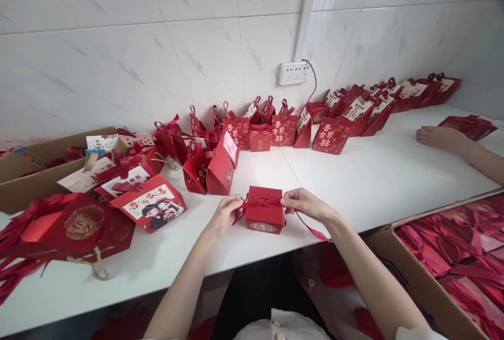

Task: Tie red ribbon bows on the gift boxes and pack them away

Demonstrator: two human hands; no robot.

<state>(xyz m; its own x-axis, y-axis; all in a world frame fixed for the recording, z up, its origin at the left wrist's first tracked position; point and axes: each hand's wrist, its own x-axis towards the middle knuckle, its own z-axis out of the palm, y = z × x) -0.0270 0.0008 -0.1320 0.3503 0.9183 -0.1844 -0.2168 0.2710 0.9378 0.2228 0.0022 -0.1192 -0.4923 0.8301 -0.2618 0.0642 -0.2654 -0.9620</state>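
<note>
Left hand (225, 216) and right hand (309, 204) pinching ribbon (255, 204) across red box (264, 218), back hidden, carton (380, 248) cut off

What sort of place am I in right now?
Probably a small packing workroom: many red cardboard gift boxes stand along a long white table, an open brown cardboard carton is packed with more, and a co-worker's hand rests farther along.

Smooth paperboard box (264, 216), satiny cloth ribbon (321, 235), smooth tabletop (346, 182), glossy wall tiles (205, 56), matt cardboard carton (384, 251)
</note>
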